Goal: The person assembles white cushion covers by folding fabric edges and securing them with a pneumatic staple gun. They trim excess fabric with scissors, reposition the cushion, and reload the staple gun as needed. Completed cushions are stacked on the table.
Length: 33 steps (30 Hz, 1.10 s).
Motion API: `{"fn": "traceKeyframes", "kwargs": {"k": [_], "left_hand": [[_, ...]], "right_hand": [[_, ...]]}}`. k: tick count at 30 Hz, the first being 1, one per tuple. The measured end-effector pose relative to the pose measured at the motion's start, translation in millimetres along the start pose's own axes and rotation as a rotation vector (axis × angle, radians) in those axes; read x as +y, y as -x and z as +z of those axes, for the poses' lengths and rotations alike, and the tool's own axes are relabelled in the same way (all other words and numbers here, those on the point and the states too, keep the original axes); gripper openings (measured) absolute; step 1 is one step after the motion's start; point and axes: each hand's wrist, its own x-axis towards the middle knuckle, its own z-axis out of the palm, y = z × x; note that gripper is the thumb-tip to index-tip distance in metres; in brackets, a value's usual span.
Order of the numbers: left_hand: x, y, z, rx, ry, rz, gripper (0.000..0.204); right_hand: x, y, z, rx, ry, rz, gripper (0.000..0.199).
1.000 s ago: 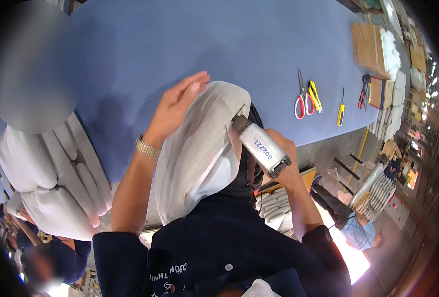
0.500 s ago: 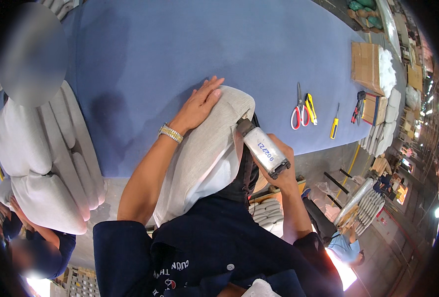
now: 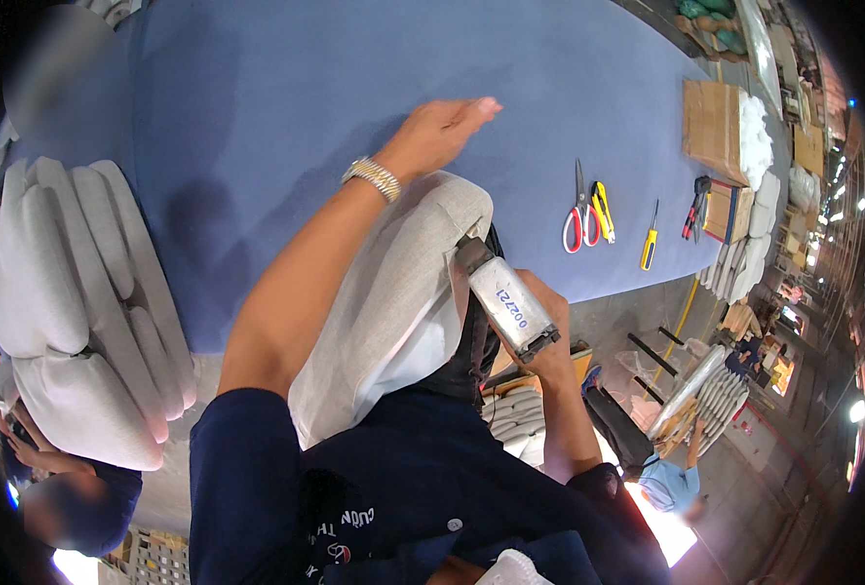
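Note:
A light grey fabric-covered cushion (image 3: 384, 263) stands in front of my body, its upper end over the edge of the blue table. My right hand (image 3: 541, 322) is wrapped round a silver staple gun (image 3: 512, 302), whose dark nose meets the cushion's folded fabric near the top corner. White lining (image 3: 418, 356) shows along the cushion's inner side. My left hand (image 3: 437, 135), with a metal watch band at the wrist, is above the table just beyond the cushion's top. Its fingers are stretched out and hold nothing.
On the blue table (image 3: 286, 88) lie red-handled scissors (image 3: 579, 219), a yellow utility knife (image 3: 603, 212), a yellow screwdriver (image 3: 650, 244) and red-handled pliers (image 3: 695, 208). A cardboard box (image 3: 713, 127) stands at the right. Stacked grey cushions (image 3: 81, 312) fill the left, near a co-worker (image 3: 86, 492).
My left hand has come off the cushion's side and moved forward and right, past its top end. The staple gun remains at the same corner of the cushion.

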Motion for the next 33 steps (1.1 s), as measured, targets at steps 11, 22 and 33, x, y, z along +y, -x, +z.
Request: {"fn": "traceKeyframes", "kwargs": {"k": [11,22,33], "left_hand": [[-29.6,81.3,-8.3,0.121,-0.174,0.09,0.049],[43.4,158.8,-0.8,0.006,-0.544,-0.018,0.092],[51.4,190.2,39.3,0.142,-0.708,-0.135,0.102]], "right_hand": [[-8.6,-3.8,0.4,-0.012,-0.015,0.033,0.036],[-29.0,13.9,-16.0,0.155,-0.3,0.232,0.036],[-67.2,21.0,-13.2,-0.02,-0.007,0.064,0.025]]}}
